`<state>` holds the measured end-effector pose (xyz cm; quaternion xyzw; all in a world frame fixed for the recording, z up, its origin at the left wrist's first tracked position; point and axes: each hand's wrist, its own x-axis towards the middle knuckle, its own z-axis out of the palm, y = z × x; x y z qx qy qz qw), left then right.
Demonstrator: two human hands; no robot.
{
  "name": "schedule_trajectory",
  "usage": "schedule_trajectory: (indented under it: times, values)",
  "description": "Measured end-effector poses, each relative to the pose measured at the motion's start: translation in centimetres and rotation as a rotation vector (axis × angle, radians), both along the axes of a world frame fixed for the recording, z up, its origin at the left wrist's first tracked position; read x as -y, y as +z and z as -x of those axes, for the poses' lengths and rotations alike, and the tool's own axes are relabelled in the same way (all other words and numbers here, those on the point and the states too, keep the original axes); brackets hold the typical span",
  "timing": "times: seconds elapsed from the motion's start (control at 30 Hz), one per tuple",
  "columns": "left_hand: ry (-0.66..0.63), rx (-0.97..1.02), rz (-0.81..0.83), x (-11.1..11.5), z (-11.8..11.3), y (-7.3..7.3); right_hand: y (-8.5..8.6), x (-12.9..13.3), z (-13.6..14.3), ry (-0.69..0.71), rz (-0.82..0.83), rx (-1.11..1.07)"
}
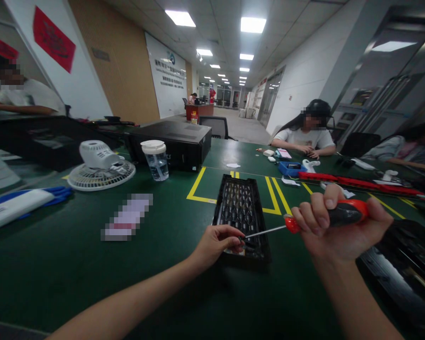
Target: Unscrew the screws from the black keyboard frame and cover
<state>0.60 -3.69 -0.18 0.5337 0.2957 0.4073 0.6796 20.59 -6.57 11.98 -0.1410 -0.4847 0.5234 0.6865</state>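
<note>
My right hand (335, 226) is closed around the red and black handle of a screwdriver (269, 231), whose shaft points left and slightly down. At its tip, my left hand (216, 243) pinches something small and dark, possibly a screw; it is too small to make out. Both the screwdriver tip and my left fingertips are over the near end of a black plastic panel (239, 203) with rows of oval, honeycomb-like shapes. That panel lies on the green table (156, 274), partly across yellow tape lines.
Left of the panel are a cup with a straw (156, 159), a white fan (101, 165) and a black case (173, 137). At right lie a large black part (403, 269), a blue box (290, 168) and a red strip (354, 181). Other people sit around the table.
</note>
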Motion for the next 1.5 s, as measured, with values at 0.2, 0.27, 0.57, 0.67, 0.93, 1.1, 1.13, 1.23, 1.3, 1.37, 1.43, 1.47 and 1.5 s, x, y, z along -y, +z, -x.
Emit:
schedule_trajectory:
  times: [0.2,0.27,0.57,0.67,0.93,1.1,1.13,1.23,1.3,1.37,1.43,1.47,1.5]
  values:
    - [-0.017,0.010,0.017,0.1,-0.1,0.0,0.0,0.0,-0.1,0.021,-0.013,0.006]
    - [-0.028,0.005,0.041,0.2,-0.2,0.0,0.0,0.0,0.0,0.014,-0.010,0.016]
    - [-0.091,0.020,0.063,0.0,-0.4,-1.2,-0.1,0.5,0.1,0.103,-0.092,0.134]
    - [-0.100,0.019,0.042,-0.2,-0.5,-1.2,0.0,0.7,0.4,0.100,-0.089,0.145]
    - [-0.120,-0.141,-0.064,-0.6,0.2,-0.5,0.0,0.5,0.4,0.093,-0.068,0.130]
    - [0.112,-0.404,-0.411,-2.1,1.8,0.5,0.2,0.0,0.3,0.069,-0.073,0.146]
    - [0.181,-0.463,-0.493,-2.4,2.1,0.6,0.2,-0.1,0.4,0.066,-0.067,0.148]
    - [0.363,-0.637,-0.687,-3.6,2.9,0.4,0.1,-0.7,0.9,0.054,-0.030,0.154]
    - [0.384,-0.720,-0.747,-4.3,3.2,-0.2,-0.2,-1.1,1.3,0.042,0.000,0.162]
    - [0.388,-0.766,-0.757,-4.9,3.5,-1.1,-0.7,-1.5,1.7,0.043,0.022,0.171]
    - [0.354,-0.787,-0.755,-5.4,3.7,-2.0,-1.3,-1.8,2.1,0.060,0.042,0.180]
    - [0.344,-0.795,-0.757,-5.5,3.8,-2.4,-1.5,-1.9,2.3,0.070,0.045,0.183]
    - [0.348,-0.797,-0.756,-5.6,3.9,-2.7,-1.7,-2.0,2.4,0.079,0.047,0.186]
